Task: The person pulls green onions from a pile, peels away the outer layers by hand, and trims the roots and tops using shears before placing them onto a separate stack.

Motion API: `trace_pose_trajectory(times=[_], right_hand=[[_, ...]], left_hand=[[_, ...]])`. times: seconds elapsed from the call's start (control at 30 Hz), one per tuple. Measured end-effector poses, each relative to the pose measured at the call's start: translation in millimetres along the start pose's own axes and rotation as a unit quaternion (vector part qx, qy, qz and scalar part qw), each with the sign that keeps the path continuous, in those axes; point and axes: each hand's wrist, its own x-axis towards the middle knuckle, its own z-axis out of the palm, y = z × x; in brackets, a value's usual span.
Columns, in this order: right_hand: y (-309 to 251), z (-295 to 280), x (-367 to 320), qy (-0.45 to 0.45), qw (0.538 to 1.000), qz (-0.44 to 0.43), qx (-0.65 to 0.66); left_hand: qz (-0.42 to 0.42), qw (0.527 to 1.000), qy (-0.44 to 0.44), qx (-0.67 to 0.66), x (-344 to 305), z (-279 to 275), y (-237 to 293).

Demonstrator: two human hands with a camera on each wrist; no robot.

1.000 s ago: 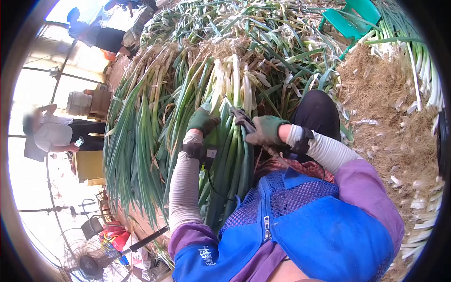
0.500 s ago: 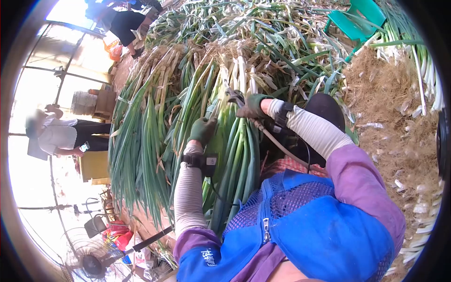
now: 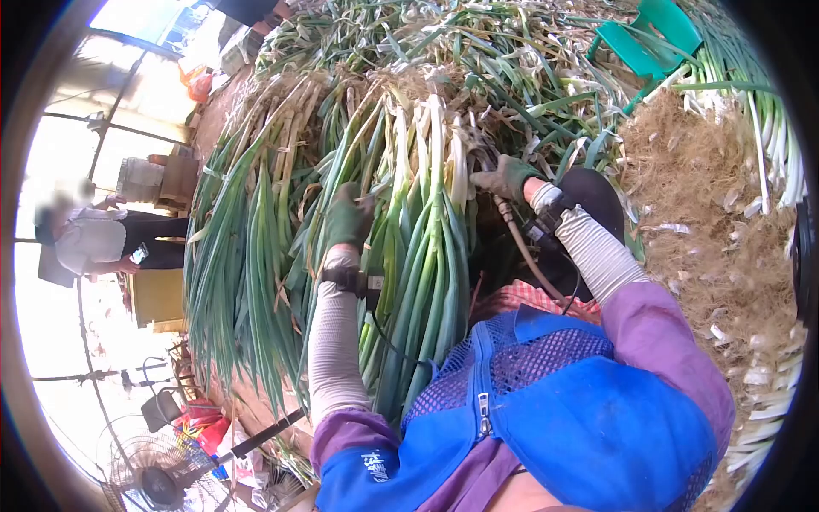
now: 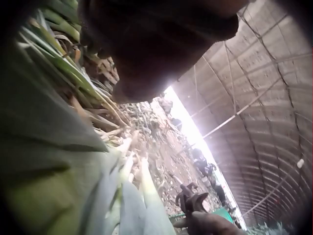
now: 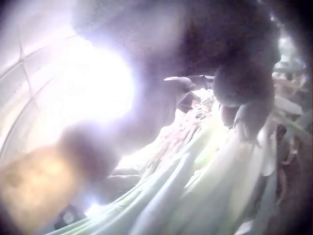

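A thick row of long green onions (image 3: 435,247) lies in front of me, roots and white ends at the far side, green leaves toward my lap. My left hand (image 3: 348,220), in a dark green glove, is over the stalks left of the nearest bunch; I cannot tell whether its fingers pinch a stalk. My right hand (image 3: 509,177), gloved too, grips a dark metal air gun (image 3: 479,147) with a hose (image 3: 519,239) running back toward my lap. The gun's head is just right of the white stalks. Glare and the dark glove hide much in the right wrist view.
Stripped leaves (image 3: 512,51) heap up beyond the row. At right are a mound of cut roots (image 3: 682,196) and a green plastic chair (image 3: 653,38). On the left a person (image 3: 90,239) stands holding a phone, and a fan (image 3: 158,482) stands nearer.
My right hand has carried the air gun from over the stalks out to their right side. My left hand has shifted up and left from the nearest bunch.
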Motion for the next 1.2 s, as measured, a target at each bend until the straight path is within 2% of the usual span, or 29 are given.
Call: trace_pose_trajectory(times=[0.03,0.1,0.13,0.17,0.23,0.33,0.47,0.53,0.57,0.6,0.63,0.7,0.73,0.77,0.8,0.87,0.9,0.93,0.97,1.0,1.07,1.17,1.2], right_hand=[[-1,-5,-7,-0.018,0.996,0.084,0.013],[52,11,29,0.094,0.975,0.019,-0.200],[52,9,16,0.079,0.970,-0.010,-0.231],[59,19,21,0.148,0.959,-0.021,-0.242],[48,24,13,0.225,0.939,-0.086,-0.245],[25,27,19,0.140,0.972,-0.169,-0.086],[-7,52,58,-0.035,0.995,-0.067,0.058],[-11,74,78,-0.001,0.993,-0.112,0.031],[-16,82,70,0.042,0.996,-0.063,0.055],[-14,85,74,0.049,0.996,-0.053,0.055],[-12,87,79,0.056,0.996,-0.044,0.056],[30,99,157,-0.001,0.994,-0.107,0.008],[11,92,117,0.047,0.986,-0.158,-0.037],[0,92,97,0.097,0.987,-0.131,0.012],[-6,88,85,0.100,0.971,-0.217,-0.028],[-29,80,37,0.106,0.957,-0.269,0.016],[-59,78,-9,0.110,0.960,-0.238,0.100],[-78,76,-34,0.113,0.955,-0.205,0.183],[-78,84,-25,0.066,0.885,-0.278,0.368],[-79,91,-16,-0.007,0.776,-0.336,0.533],[-103,75,-85,-0.007,0.765,-0.404,0.502],[-104,80,-63,-0.186,0.772,-0.339,0.504],[-101,90,-65,-0.090,0.834,-0.377,0.392]], left_hand=[[-0.022,0.998,-0.053,-0.015,1,0,21],[-0.062,0.973,-0.212,-0.058,19,28,23],[-0.082,0.963,-0.255,-0.035,19,33,34],[-0.108,0.959,-0.256,-0.057,22,52,26],[-0.098,0.941,-0.282,-0.161,31,69,4],[-0.116,0.891,-0.257,-0.356,8,54,14],[-0.147,0.888,-0.290,-0.324,-11,7,45],[-0.172,0.869,-0.302,-0.351,-21,-16,59],[-0.184,0.859,-0.310,-0.364,-26,-23,63],[-0.164,0.839,-0.328,-0.401,-28,-26,56],[-0.184,0.826,-0.312,-0.433,-34,-31,59],[-0.221,0.794,-0.277,-0.494,-48,-47,70],[-0.209,0.790,-0.281,-0.503,-48,-51,65],[-0.192,0.807,-0.259,-0.495,-48,-56,60],[-0.176,0.823,-0.237,-0.486,-50,-64,59],[-0.140,0.864,-0.180,-0.449,-58,-83,60],[-0.097,0.887,-0.196,-0.407,-50,-87,39],[-0.065,0.900,-0.168,-0.397,-56,-97,39],[-0.031,0.912,-0.139,-0.385,-65,-108,41],[-0.015,0.913,-0.134,-0.384,-75,-119,44],[0.017,0.916,-0.120,-0.383,-91,-139,47],[-0.033,0.879,-0.150,-0.451,-108,-138,67],[-0.019,0.873,-0.172,-0.456,-112,-137,76]])
